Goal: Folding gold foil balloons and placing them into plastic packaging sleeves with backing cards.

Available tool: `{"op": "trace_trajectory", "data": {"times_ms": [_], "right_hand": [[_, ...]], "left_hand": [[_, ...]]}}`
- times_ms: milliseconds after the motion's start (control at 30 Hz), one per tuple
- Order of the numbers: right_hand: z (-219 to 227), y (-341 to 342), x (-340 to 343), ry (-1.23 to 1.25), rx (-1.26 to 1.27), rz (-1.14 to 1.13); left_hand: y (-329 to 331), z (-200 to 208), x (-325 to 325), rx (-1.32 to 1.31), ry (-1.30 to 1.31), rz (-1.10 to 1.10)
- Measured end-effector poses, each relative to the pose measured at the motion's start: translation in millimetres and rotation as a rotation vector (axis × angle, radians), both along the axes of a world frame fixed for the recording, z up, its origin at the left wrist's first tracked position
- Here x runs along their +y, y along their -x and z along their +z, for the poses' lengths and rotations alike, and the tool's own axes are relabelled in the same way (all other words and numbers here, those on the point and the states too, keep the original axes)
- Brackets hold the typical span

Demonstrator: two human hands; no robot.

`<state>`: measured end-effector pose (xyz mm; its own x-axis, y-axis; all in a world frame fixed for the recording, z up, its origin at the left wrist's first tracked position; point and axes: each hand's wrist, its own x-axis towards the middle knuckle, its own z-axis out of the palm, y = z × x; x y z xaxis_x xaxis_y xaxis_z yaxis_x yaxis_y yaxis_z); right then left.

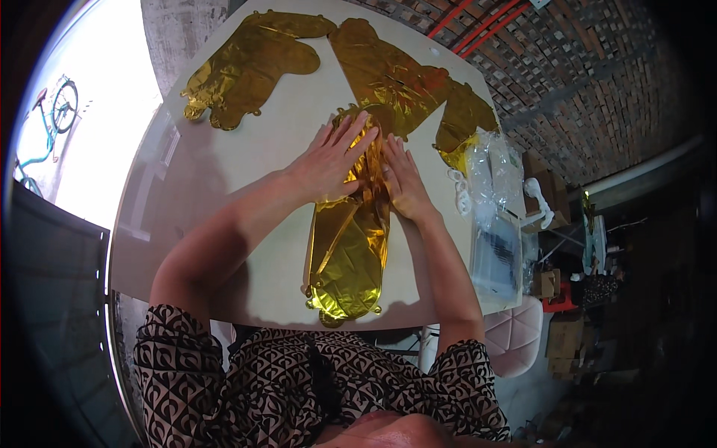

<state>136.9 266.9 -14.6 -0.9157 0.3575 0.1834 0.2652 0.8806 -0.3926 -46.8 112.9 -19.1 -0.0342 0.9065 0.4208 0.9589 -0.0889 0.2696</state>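
A flat gold foil balloon (pixel 347 257), folded into a long strip, lies on the pale table in front of me, its rounded end near the front edge. My left hand (pixel 326 160) rests flat on its far part, fingers spread. Along the strip's right edge lies my right hand (pixel 405 179), fingers stretched out and pointing away from me. Between the hands the foil is creased and shiny. Just past the fingertips, a larger gold foil sheet (pixel 388 67) spreads toward the far edge, meeting the strip's far end; whether they are one piece I cannot tell.
Another flat gold balloon (pixel 258 67) lies far left, and a gold foil piece (pixel 467 116) far right. On the right are a clear plastic bag (pixel 494 175), a white cord (pixel 461 196), a clear plastic packet (pixel 494 257) and a white device (pixel 538 203). A padded stool (pixel 515 336) stands beside the table.
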Motion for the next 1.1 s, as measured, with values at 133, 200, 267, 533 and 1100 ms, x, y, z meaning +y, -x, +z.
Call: {"op": "trace_trajectory", "data": {"times_ms": [133, 200, 267, 533, 1100], "right_hand": [[-8.4, -6.6, -21.9, -0.010, -0.071, -0.070], [-10.1, -6.9, -26.1, -0.116, -0.069, -0.043], [-10.0, -6.5, -28.0, -0.169, -0.111, -0.059], [-9.4, -2.6, -30.8, -0.237, -0.167, -0.069], [19.0, -47.2, -36.0, 0.020, -0.061, -0.055]], "left_hand": [[0.7, -5.3, 4.0, -0.040, -0.063, -0.021], [3.1, -6.0, 5.7, -0.029, -0.117, -0.026], [4.7, -5.8, 6.1, -0.052, -0.133, -0.030], [7.6, -9.4, 7.1, -0.004, -0.214, -0.037], [6.5, -2.0, 3.7, -0.008, -0.213, -0.245]]}}
